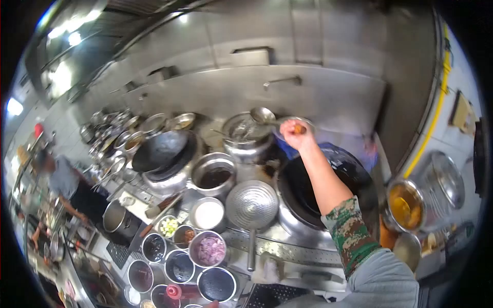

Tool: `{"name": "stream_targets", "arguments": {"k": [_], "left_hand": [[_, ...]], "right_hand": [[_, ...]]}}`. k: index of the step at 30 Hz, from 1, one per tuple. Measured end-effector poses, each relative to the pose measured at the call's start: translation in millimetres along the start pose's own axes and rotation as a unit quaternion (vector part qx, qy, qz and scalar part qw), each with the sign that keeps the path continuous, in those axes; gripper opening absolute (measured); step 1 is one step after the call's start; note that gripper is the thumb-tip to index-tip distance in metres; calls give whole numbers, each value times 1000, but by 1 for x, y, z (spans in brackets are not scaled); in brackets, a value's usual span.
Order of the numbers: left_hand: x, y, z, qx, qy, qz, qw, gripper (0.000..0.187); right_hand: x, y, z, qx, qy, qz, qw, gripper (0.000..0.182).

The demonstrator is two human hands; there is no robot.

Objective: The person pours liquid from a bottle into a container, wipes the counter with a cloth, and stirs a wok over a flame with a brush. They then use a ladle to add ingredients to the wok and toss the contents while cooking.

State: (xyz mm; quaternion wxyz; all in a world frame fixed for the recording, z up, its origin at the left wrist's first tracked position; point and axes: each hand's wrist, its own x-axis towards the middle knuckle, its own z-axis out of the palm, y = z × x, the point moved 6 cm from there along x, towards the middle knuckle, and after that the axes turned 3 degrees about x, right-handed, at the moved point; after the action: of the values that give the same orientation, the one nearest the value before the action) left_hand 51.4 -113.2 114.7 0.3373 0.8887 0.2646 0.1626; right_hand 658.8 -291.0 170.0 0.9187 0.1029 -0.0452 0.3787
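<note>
My right hand [296, 134], its arm in a camouflage sleeve, is closed round the wooden-ended handle of a ladle [262, 114]. The ladle's bowl is over the rim of a steel pot [245, 134] at the back of the stove. Below my forearm sits a large black wok [298, 187] with a blue flame glow at its far side. A round perforated strainer [251, 205] lies left of the wok, handle towards me. Only a small skin-toned patch at the bottom edge may be my left hand [212, 305]; its fingers cannot be made out.
A second wok [162, 151] and a pot of dark liquid [213, 177] stand to the left. Several containers, one with chopped onion [209, 250], fill the front left beside a red-capped bottle [174, 291]. Orange liquid fills a pot [405, 205] at right. A person [69, 179] stands far left.
</note>
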Motion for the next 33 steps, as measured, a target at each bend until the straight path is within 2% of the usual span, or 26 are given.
{"name": "stream_targets", "arguments": {"k": [1, 3, 6, 7, 9, 10, 11, 12, 13, 15, 16, 17, 18, 19, 21, 23, 25, 27, 29, 31, 33], "left_hand": [[-1, 2, 5, 5, -23, 9, 1000, 26], [1, 4, 14, 6, -15, 35, 999, 26], [-1, 17, 29, -1, -39, 51, 998, 27], [-1, 22, 32, -10, -32, 65, 997, 28], [-2, 37, 37, 1, -45, 92, 995, 29], [-3, 43, 42, 19, -67, 89, 994, 28], [-3, 47, 48, 35, -88, 87, 992, 28], [0, 49, 58, -37, -98, 111, 988, 29], [5, 52, 70, -39, -103, 118, 987, 29], [12, 58, 96, -142, -144, 60, 978, 32], [22, 95, 101, -85, -157, 149, 973, 32], [34, 141, 108, -28, -166, 237, 957, 39], [42, 167, 121, -24, -177, 276, 944, 43], [48, 189, 141, -20, -188, 314, 931, 47], [56, 233, 177, -30, -140, 402, 904, 39], [59, 262, 210, -20, -111, 453, 884, 36], [63, 260, 250, -8, -114, 452, 885, 32], [61, 261, 264, 5, -117, 446, 887, 28], [62, 261, 271, 42, -134, 408, 902, 20], [57, 268, 265, 39, -125, 408, 904, 20], [58, 274, 261, 38, -113, 401, 908, 20]], "right_hand": [[-10, -16, 12, -61, -43, -28, 997, 11], [-40, -45, 28, -40, 38, -50, 997, 12], [-92, -99, 47, -95, 99, -115, 984, 12], [-115, -119, 50, -161, 127, -154, 967, 12], [-161, -163, 52, -310, 220, -215, 900, 10], [-181, -178, 52, -308, 221, -220, 899, 10], [-207, -198, 50, -425, 313, -227, 819, 10], [-233, -217, 54, -530, 396, -229, 714, 10], [-254, -230, 56, -527, 398, -238, 712, 10], [-305, -254, 57, -616, 485, -200, 587, 11], [-329, -265, 57, -612, 489, -207, 586, 11], [-351, -275, 55, -640, 508, -179, 548, 12], [-371, -283, 54, -666, 524, -149, 510, 13], [-392, -285, 55, -662, 526, -153, 511, 13], [-430, -285, 62, -707, 517, -87, 474, 14], [-466, -291, 65, -789, 485, 9, 377, 10], [-508, -242, 96, -817, 501, 4, 285, 24], [-548, -178, 122, -826, 486, -70, 276, 51], [-589, -157, 112, -835, 495, -48, 235, 70], [-626, -134, 103, -910, 393, -107, 70, 69], [-653, -120, 86, -917, 380, -118, 33, 68]]}}
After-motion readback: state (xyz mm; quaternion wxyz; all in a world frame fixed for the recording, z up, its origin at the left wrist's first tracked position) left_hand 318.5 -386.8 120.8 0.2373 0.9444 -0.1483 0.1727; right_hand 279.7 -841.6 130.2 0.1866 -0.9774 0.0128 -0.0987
